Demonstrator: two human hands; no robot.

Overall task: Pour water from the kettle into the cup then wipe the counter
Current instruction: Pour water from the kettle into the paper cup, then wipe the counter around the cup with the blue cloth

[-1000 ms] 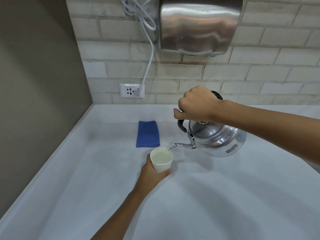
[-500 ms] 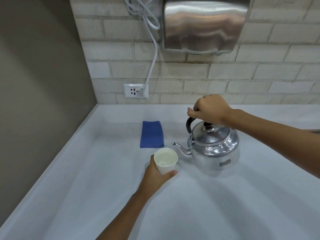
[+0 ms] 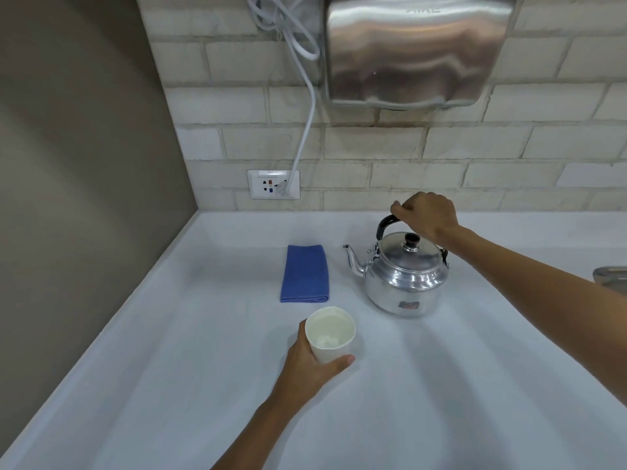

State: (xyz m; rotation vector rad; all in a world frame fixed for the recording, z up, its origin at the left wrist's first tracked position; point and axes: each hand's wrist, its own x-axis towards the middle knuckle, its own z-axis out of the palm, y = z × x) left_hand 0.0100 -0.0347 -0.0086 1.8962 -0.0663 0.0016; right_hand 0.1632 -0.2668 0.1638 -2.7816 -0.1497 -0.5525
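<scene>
Polished metal catches the light on the kettle [image 3: 405,276], which stands upright on the white counter [image 3: 441,385] with its lid on and its spout pointing left. Over it, the right hand [image 3: 428,217] is curled around the top of the black handle [image 3: 386,225], fingers closed on it. Nearer the person and to the left of that hand, the left hand [image 3: 310,364] wraps the lower part of the white cup [image 3: 330,335], thumb across its front; water shows inside the cup. Just beyond the left hand, and beside the kettle's spout without touching it, a folded blue cloth [image 3: 305,273] lies flat on the counter. Farther back, a wall socket [image 3: 273,184] sits in the brick wall, a white cable [image 3: 303,137] plugged into it.
</scene>
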